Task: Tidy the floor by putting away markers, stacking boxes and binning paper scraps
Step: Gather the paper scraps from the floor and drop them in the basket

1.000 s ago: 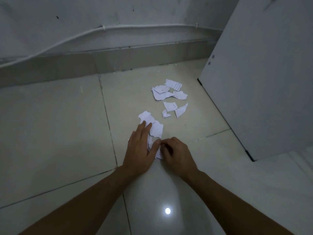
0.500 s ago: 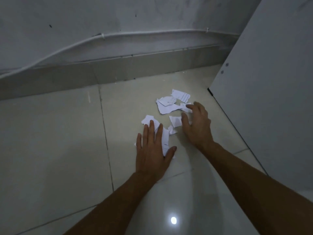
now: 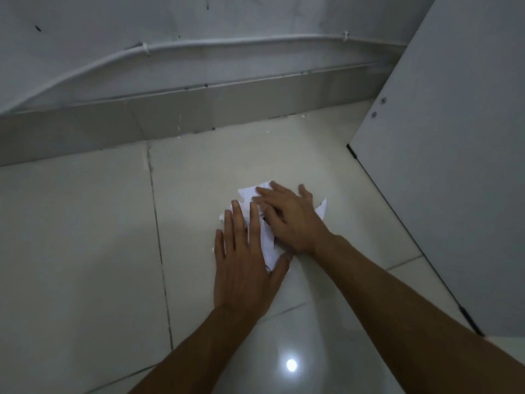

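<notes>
While your left hand (image 3: 244, 268) and right hand (image 3: 292, 220) are pressing open-palmed on the torn white paper scraps (image 3: 268, 245), neither is gripping; edge pieces are risking sliding away.

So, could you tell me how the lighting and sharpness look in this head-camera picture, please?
Head view: dim overall, with one small round glare spot on the glossy pale floor tiles; head view: the right hand looks slightly smeared over the white torn paper scraps, while the left hand is sharper; head view: the wide-angle lens bows the white wall cable.
</notes>
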